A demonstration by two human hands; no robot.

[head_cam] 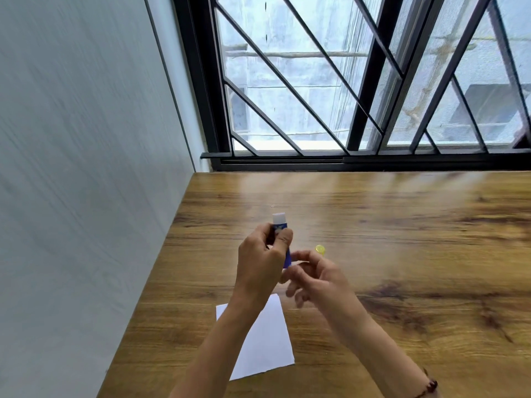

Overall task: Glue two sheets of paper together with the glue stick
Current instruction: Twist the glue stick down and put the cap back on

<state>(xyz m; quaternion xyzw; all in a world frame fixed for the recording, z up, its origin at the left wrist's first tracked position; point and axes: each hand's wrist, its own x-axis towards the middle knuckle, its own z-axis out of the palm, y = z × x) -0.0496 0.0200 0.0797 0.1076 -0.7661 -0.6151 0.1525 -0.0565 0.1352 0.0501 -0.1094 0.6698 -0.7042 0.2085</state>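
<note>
My left hand (260,261) holds a blue glue stick (280,225) upright above the table, its white top uncovered and pointing away from me. My right hand (314,278) meets the stick's lower end, with thumb and forefinger pinched at its base. A small yellow cap (320,250) shows just past my right fingers; I cannot tell whether it lies on the table or is held. White paper (265,340) lies flat on the table under my forearms, partly hidden by my left arm; whether it is one sheet or two stacked is unclear.
The wooden table (402,225) runs far to the right and back to a barred window (344,81). A grey wall (86,139) borders the table's left edge. A beaded bracelet (429,387) is on my right wrist.
</note>
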